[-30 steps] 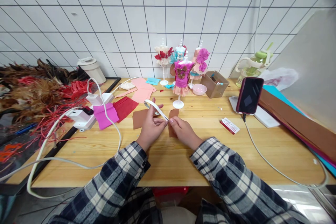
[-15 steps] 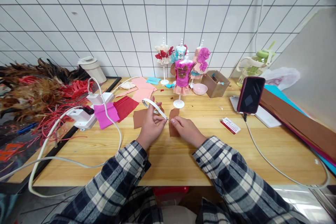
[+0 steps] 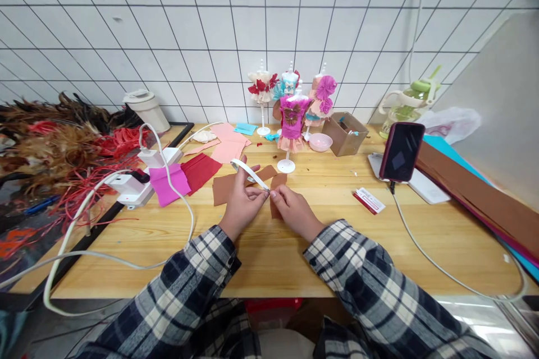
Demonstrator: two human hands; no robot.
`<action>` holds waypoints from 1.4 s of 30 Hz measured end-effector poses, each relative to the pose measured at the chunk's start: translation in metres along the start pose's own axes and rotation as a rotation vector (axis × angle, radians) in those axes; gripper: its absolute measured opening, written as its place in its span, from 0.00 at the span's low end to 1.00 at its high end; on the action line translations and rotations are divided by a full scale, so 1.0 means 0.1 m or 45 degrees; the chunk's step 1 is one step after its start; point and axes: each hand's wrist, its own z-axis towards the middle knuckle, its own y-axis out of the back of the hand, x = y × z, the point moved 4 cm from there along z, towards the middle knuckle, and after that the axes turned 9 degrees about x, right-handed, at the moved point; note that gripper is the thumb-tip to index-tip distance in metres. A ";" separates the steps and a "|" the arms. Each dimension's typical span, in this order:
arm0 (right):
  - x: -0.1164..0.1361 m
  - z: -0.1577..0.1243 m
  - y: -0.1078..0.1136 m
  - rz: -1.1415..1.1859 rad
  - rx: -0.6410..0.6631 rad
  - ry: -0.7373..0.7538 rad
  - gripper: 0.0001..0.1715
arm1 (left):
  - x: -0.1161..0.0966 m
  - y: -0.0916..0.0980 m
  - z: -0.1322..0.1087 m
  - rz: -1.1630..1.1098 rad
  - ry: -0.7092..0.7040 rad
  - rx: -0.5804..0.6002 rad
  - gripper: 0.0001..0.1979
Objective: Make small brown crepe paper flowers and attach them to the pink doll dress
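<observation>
My left hand (image 3: 245,200) is closed round a narrow roll of white tape (image 3: 251,173), its thumb and fingertips pinched at the roll's near right edge. At that same edge the thumb and fingers of my right hand (image 3: 293,208) are pinched together on the tape's end, which they largely hide. Under and beside my right fingertips lies a brown paper strip (image 3: 276,212). More brown paper (image 3: 223,189) lies behind my left hand. Just beyond the hands stands a small white dress form in a magenta top and peach skirt (image 3: 293,118).
Other dressed forms (image 3: 261,90) stand behind, near a pink bowl (image 3: 320,142) and a cardboard box (image 3: 346,134). Red paper (image 3: 201,173), a power strip (image 3: 137,195) and feathers (image 3: 54,134) are at left. A phone (image 3: 402,151) stands on the right, beside a small card packet (image 3: 369,201).
My right hand has moved slightly left, so its fingertips now meet those of my left hand at the tape roll. The thin gap between them has closed.
</observation>
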 end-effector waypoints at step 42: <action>-0.08 0.06 -0.01 0.166 -0.015 -0.071 0.18 | 0.00 0.02 0.02 -0.083 -0.030 -0.077 0.49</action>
